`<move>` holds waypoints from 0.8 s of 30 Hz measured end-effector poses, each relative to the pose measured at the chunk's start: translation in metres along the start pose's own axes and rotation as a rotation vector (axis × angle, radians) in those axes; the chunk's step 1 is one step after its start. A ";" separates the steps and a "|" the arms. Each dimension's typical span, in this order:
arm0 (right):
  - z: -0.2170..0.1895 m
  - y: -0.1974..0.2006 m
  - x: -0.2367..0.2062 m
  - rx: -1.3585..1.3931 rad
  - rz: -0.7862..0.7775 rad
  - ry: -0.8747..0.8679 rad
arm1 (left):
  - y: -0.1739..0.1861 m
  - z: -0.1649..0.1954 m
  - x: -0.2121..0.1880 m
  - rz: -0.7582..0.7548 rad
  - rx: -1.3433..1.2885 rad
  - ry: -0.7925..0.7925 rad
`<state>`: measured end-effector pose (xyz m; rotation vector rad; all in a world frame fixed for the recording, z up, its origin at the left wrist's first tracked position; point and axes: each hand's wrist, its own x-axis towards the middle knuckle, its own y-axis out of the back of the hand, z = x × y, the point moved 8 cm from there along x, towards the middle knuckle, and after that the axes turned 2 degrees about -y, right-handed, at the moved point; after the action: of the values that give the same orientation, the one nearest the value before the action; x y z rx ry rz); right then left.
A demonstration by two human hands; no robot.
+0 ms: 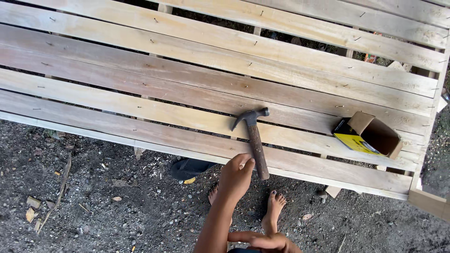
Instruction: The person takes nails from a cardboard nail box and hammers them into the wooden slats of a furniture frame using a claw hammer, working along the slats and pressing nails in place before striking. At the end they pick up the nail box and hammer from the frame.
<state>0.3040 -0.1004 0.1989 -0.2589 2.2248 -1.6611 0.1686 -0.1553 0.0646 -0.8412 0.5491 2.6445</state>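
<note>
Wooden-handled, the claw hammer [253,140] lies flat on the slatted plank frame [140,93], head pointing away from the person. The left hand [236,175] is just beside the handle's near end, grip loosely curled, holding nothing. The right hand [262,241] rests low, near the person; its grip cannot be told. Right of the hammer sits an open cardboard box [368,135]. Nails stick up from the planks. A black sandal [187,168] lies left of the hammer on gravelly dirt [117,211].
</note>
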 end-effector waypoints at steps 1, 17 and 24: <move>-0.003 0.003 -0.005 0.012 0.007 0.020 | -0.002 0.005 0.002 -0.014 -0.025 -0.006; -0.098 0.047 -0.089 -0.008 0.156 0.032 | -0.068 0.149 -0.058 -0.056 -0.154 -0.178; -0.145 0.077 -0.133 -0.243 0.139 0.099 | -0.116 0.204 -0.066 0.113 0.305 -0.378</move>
<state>0.3760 0.0980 0.1840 -0.0816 2.4587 -1.3600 0.1683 0.0263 0.2281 -0.2192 0.8829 2.6281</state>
